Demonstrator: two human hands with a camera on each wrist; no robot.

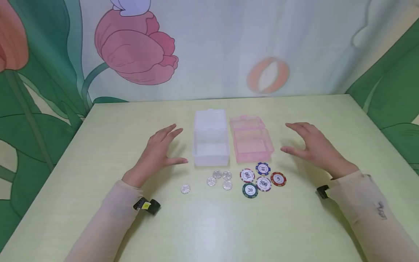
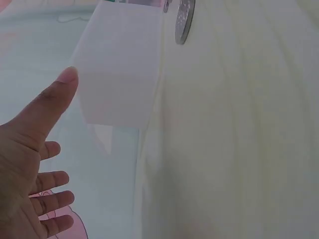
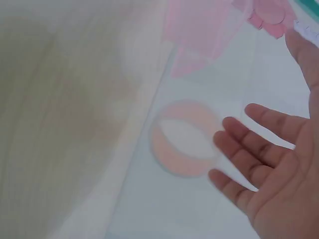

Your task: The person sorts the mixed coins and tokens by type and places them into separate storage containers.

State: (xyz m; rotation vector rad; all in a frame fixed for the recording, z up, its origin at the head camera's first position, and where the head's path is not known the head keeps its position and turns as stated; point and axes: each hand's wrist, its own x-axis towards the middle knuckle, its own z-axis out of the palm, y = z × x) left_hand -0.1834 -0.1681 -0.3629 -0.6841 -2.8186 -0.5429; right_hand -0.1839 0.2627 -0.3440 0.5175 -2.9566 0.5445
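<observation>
My left hand [image 1: 157, 153] is held over the table, left of a clear white plastic box [image 1: 211, 145] whose lid is tipped back. Its thumb and fingers are spread and hold nothing. On the other side, my right hand [image 1: 311, 147] hovers with fingers apart, right of a pink see-through box [image 1: 252, 143], also with its lid folded back. In front of the boxes lie several silver coins [image 1: 217, 174], one coin [image 1: 185, 189] apart to the left. Several poker chips [image 1: 263, 184] in blue, red, green and other colours lie in a cluster before the pink box.
The pale wooden-look table [image 1: 209, 225] ends at a printed curtain [image 1: 222, 51] behind the boxes. Each wrist carries a small black camera, the left one [image 1: 147, 206] near the lone coin's side of the table.
</observation>
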